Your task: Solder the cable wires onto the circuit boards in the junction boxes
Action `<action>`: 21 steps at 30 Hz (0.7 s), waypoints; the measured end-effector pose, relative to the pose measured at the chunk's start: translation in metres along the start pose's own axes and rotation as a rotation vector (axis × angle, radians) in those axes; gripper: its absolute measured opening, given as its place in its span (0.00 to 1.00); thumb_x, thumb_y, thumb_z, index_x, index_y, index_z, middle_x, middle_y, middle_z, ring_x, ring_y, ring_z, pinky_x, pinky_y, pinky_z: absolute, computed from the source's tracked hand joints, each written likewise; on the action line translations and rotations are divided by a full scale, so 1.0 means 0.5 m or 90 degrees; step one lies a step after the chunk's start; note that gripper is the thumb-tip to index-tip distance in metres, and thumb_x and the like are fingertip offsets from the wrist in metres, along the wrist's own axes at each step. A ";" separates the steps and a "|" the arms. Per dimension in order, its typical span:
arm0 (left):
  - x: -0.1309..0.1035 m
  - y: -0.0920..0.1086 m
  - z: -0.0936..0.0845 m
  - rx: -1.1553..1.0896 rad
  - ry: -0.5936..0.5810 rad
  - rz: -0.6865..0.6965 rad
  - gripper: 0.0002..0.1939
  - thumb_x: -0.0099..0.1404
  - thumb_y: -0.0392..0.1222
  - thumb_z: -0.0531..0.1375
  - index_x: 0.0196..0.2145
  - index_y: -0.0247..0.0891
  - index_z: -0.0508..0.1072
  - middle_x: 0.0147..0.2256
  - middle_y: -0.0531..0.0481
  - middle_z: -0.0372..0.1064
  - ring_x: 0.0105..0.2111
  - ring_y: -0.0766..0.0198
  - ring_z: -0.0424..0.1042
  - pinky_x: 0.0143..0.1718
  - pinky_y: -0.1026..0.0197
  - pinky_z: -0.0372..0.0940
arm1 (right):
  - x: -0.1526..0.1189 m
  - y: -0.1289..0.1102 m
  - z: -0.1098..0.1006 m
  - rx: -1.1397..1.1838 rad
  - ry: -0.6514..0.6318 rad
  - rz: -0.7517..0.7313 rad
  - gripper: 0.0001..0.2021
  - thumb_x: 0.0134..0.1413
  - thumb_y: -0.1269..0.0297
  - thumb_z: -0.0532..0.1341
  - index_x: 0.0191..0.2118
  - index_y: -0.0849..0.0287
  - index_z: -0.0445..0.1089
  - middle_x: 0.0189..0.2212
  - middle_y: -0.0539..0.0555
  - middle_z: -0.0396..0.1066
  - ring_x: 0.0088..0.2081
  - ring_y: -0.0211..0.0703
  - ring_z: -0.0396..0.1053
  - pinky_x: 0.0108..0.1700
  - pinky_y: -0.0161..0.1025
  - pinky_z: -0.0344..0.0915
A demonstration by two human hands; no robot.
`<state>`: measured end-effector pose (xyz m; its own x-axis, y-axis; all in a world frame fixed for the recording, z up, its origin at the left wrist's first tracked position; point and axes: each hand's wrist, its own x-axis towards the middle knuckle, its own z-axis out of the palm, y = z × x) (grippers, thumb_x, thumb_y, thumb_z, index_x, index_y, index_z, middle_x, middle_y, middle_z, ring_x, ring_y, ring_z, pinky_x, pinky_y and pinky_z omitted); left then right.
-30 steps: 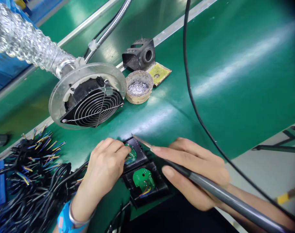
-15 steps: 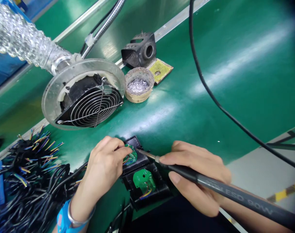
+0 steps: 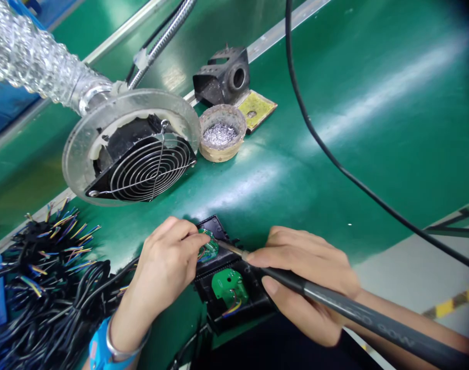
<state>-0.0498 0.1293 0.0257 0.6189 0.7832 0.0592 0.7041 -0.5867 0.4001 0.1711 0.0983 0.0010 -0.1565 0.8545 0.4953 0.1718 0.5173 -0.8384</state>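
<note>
My right hand (image 3: 307, 277) grips a soldering iron (image 3: 335, 303) like a pen, its metal tip reaching the upper green circuit board (image 3: 211, 249). Over that board's left side, my left hand (image 3: 170, 252) is closed in a pinch; what lies between the fingertips is hidden. Thin coloured wires show just below the fingers. The board sits in an open black plastic housing (image 3: 213, 223). Nearer to me, a second green circuit board (image 3: 222, 282) lies in another black housing (image 3: 253, 308), with red, yellow and blue wires (image 3: 234, 307) at its lower edge.
A fume extractor fan (image 3: 149, 169) hangs at upper left. Behind the work stand a bowl of solder bits (image 3: 221, 136), an iron holder (image 3: 222, 77) and a yellow sponge (image 3: 255, 110). Black cables (image 3: 65, 293) with stripped coloured ends are heaped left. The iron's cord (image 3: 327, 149) arcs across the right.
My right hand has moved slightly left, bringing the iron's tip onto the upper board. The cord has shifted left too. My left hand stays in nearly the same place.
</note>
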 end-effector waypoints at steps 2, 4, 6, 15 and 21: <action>0.000 0.000 -0.001 -0.004 -0.003 0.000 0.11 0.65 0.28 0.58 0.41 0.38 0.76 0.35 0.49 0.71 0.35 0.62 0.65 0.35 0.59 0.66 | 0.000 0.000 -0.001 -0.005 -0.004 -0.006 0.12 0.48 0.76 0.55 0.37 0.61 0.72 0.21 0.51 0.66 0.20 0.37 0.60 0.23 0.38 0.56; -0.001 0.000 -0.002 -0.005 -0.008 0.001 0.11 0.65 0.28 0.57 0.41 0.39 0.76 0.36 0.49 0.71 0.35 0.61 0.65 0.35 0.59 0.66 | 0.000 0.000 -0.002 -0.012 -0.005 -0.014 0.12 0.49 0.76 0.55 0.38 0.61 0.71 0.21 0.51 0.67 0.20 0.37 0.60 0.23 0.38 0.57; 0.000 0.001 -0.004 -0.005 -0.015 0.002 0.11 0.66 0.29 0.57 0.40 0.39 0.77 0.36 0.49 0.71 0.35 0.61 0.65 0.35 0.59 0.66 | -0.001 0.000 -0.003 -0.020 -0.009 -0.022 0.12 0.48 0.76 0.55 0.38 0.62 0.71 0.22 0.51 0.67 0.20 0.37 0.61 0.23 0.38 0.57; 0.002 0.002 -0.001 0.013 -0.018 0.002 0.11 0.67 0.29 0.56 0.40 0.39 0.77 0.35 0.49 0.71 0.35 0.62 0.66 0.35 0.60 0.66 | -0.018 0.003 -0.002 -0.081 -0.054 -0.095 0.12 0.46 0.77 0.54 0.37 0.62 0.71 0.21 0.53 0.66 0.21 0.39 0.60 0.23 0.40 0.57; 0.002 0.005 -0.001 0.009 -0.018 -0.005 0.11 0.66 0.28 0.56 0.39 0.39 0.77 0.35 0.49 0.71 0.35 0.62 0.65 0.35 0.60 0.66 | -0.024 0.002 -0.011 -0.101 -0.063 -0.110 0.14 0.45 0.77 0.56 0.39 0.62 0.71 0.22 0.52 0.66 0.22 0.40 0.61 0.23 0.40 0.60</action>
<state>-0.0477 0.1287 0.0269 0.6225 0.7820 0.0300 0.7138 -0.5831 0.3878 0.1786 0.0889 -0.0045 -0.2901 0.7483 0.5965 0.2830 0.6626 -0.6935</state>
